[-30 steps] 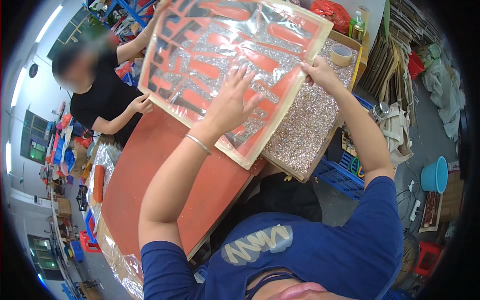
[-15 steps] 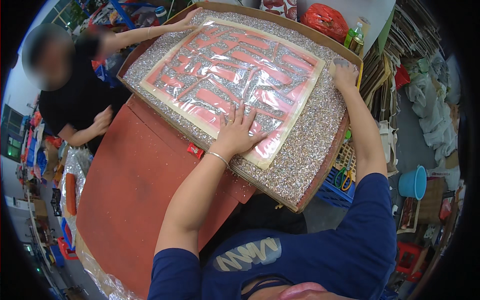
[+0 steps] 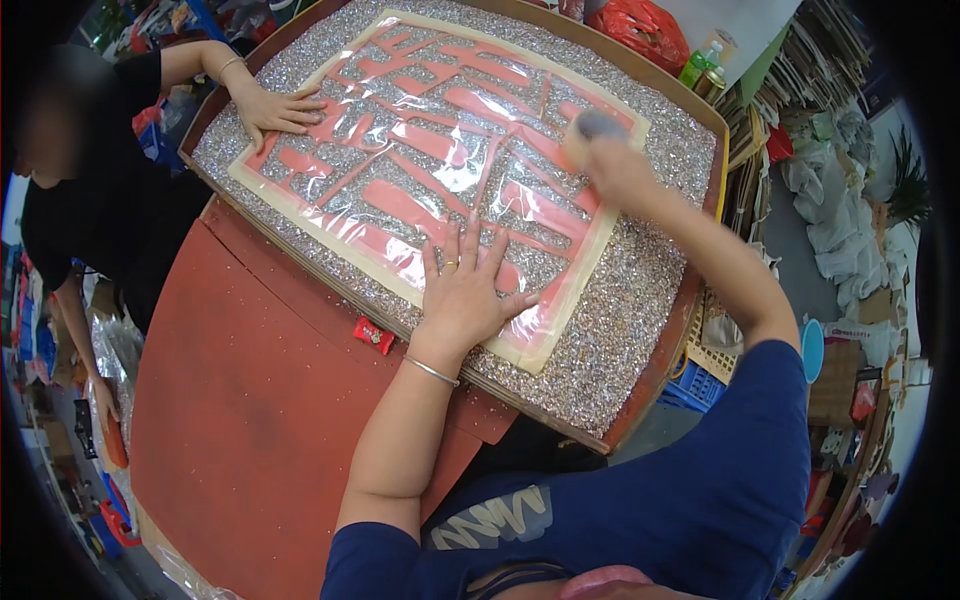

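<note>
A clear plastic sheet with pink cut-out shapes and a cream border lies over glittering silvery-brown granules in a wooden-rimmed tray. My left hand rests flat on the sheet's near part, fingers spread and holding nothing. Over the sheet's right part, my right hand is closed round a small rounded tan and dark grey thing. Motion blurs it, so its kind is unclear. A co-worker's hand lies spread on the sheet's left border.
A reddish-brown board adjoins the tray at near left, with a small red packet by the tray's edge. Beyond the tray's far right stand a red plastic bag and a green bottle. A blue crate sits below right.
My right hand has moved left from the tray's right rim onto the sheet, with the rounded thing. The co-worker's hand has come from the far rim to the left border. My left hand stays flat.
</note>
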### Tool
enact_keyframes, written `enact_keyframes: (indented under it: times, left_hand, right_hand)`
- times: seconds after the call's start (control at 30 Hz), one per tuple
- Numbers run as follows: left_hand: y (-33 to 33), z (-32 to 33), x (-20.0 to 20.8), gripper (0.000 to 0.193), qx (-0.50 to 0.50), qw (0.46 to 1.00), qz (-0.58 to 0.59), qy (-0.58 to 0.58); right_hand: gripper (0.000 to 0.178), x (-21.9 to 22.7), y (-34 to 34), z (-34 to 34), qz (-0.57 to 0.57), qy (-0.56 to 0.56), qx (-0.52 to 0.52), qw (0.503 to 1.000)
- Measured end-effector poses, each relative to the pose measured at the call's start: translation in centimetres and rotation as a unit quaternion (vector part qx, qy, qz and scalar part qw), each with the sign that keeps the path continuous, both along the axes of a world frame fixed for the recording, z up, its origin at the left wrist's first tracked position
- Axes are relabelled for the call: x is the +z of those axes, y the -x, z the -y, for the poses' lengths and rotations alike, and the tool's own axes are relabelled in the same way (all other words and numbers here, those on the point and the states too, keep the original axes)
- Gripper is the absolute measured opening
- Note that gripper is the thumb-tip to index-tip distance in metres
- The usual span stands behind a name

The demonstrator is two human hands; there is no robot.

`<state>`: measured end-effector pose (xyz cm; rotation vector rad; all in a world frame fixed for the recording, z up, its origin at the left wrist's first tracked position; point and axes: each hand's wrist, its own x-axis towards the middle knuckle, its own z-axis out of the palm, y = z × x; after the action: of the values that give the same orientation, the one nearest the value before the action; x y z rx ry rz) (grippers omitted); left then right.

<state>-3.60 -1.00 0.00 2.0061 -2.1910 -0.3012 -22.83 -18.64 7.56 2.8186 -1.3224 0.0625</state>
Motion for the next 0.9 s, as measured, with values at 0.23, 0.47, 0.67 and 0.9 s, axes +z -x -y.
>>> enact_keyframes:
  times: [0.23,0.47,0.67,0.9]
  left_hand:
    - [0.0,-0.1,-0.3,0.088,-0.001,0.999,-0.025,0.030]
    - [-0.1,-0.2,-0.1,0.088,0.000,0.999,-0.034,0.032]
    - [-0.3,-0.2,-0.1,0.088,-0.001,0.998,-0.060,0.010]
    - [-0.3,-0.1,-0.2,0.088,-0.004,0.998,-0.069,0.007]
  right_hand:
    - [0.021,-2.8,0.8,3.5,0.082,-0.019,-0.030,0.996]
    - [0.021,-4.8,-2.0,8.4,0.143,0.082,-0.013,0.986]
    - [0.030,-7.9,-3.5,12.7,0.172,0.101,0.107,0.974]
    - [0.035,-6.5,-8.6,13.7,0.115,0.079,-0.093,0.986]
